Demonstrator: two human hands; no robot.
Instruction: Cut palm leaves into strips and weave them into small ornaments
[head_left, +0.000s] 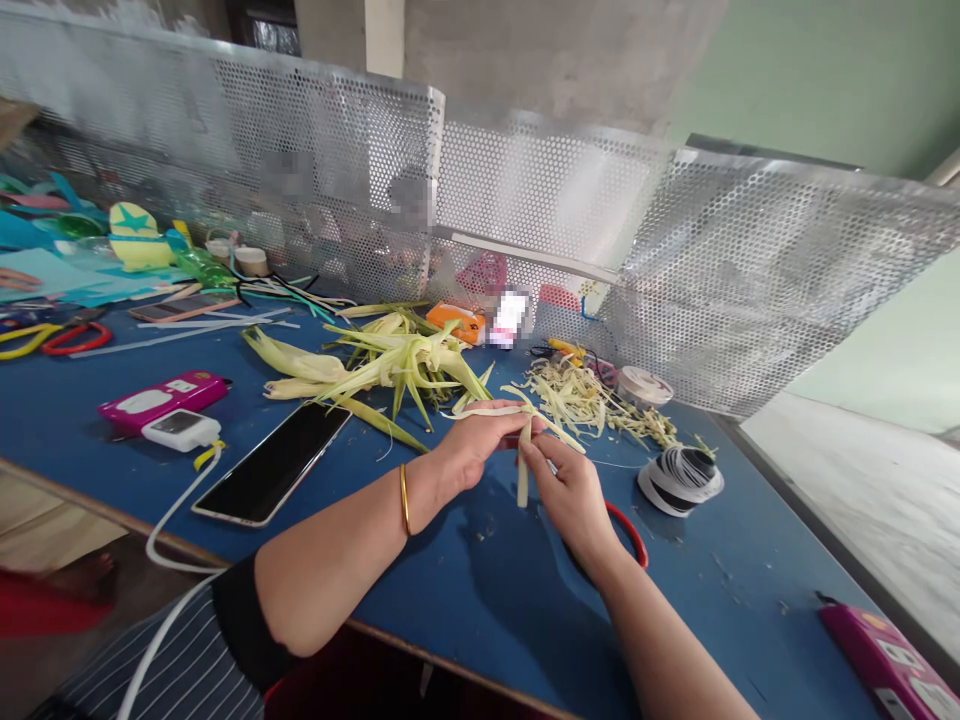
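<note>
My left hand [480, 440], a gold bangle at its wrist, is closed on pale corn husk strips [551, 430] that cross and fan out above the fingers. My right hand [566, 495] pinches at the same bundle, beside one strip [523, 480] that hangs down between the hands. A thin white thread runs from near the right fingers to a black-and-white spool [680, 482] on the right. Under the right wrist shows a red scissor-like handle [628, 535], mostly hidden. Behind the hands lies a heap of green-yellow corn husks [405, 355].
Shredded husk [577, 395] and a tape roll [643, 387] lie at the back right. A smartphone [274, 465], a magenta device [163, 400] with a white cable and red-handled scissors [75, 338] are leftward. Another magenta device [889, 660] sits front right. Perforated metal screens [525, 190] border the table.
</note>
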